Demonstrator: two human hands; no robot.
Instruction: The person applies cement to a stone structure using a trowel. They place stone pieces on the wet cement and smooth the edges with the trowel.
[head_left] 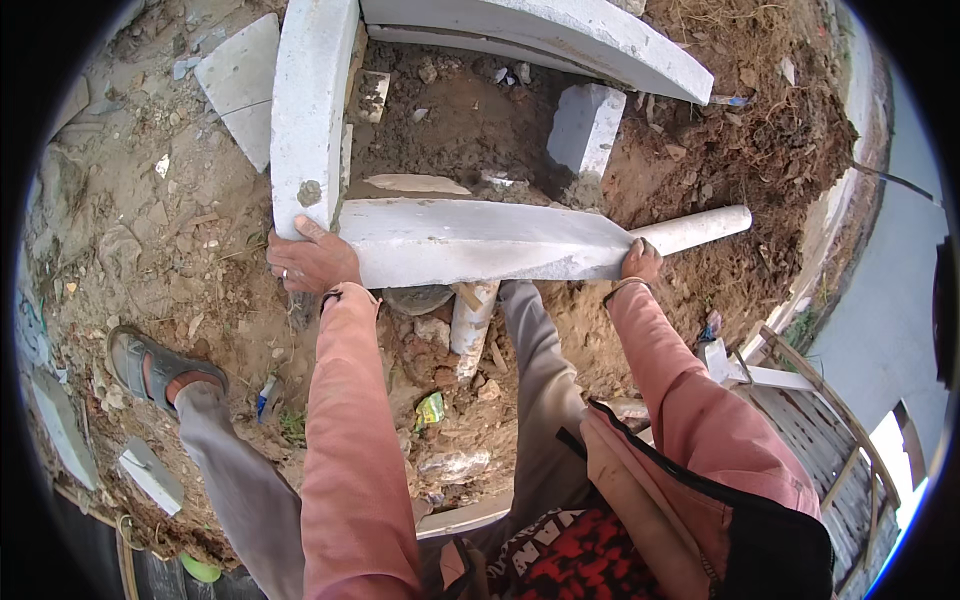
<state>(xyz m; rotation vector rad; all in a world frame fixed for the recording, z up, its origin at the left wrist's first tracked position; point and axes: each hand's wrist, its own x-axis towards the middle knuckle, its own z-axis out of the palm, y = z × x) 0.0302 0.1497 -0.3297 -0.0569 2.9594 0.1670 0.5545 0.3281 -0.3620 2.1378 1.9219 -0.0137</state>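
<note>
A long white block (480, 238) lies crosswise over a muddy pit. My left hand (312, 260) grips its left end, where it meets an upright-running white block (315, 95) on the left. My right hand (642, 258) is closed round its right end. Beneath and beyond that end a white pipe (705, 225) sticks out to the right. A short, dirty pipe (470, 330) stands below the block's middle. A curved white slab (540, 30) spans the far side of the pit, and a smaller block (590, 130) sits inside at the right.
A broken pale slab (235, 80) lies at upper left. Rubble, loose soil and roots surround the blocks. My sandalled foot (160, 370) is at the left. A pale wall (890, 300) and wooden planks (820, 430) are at the right.
</note>
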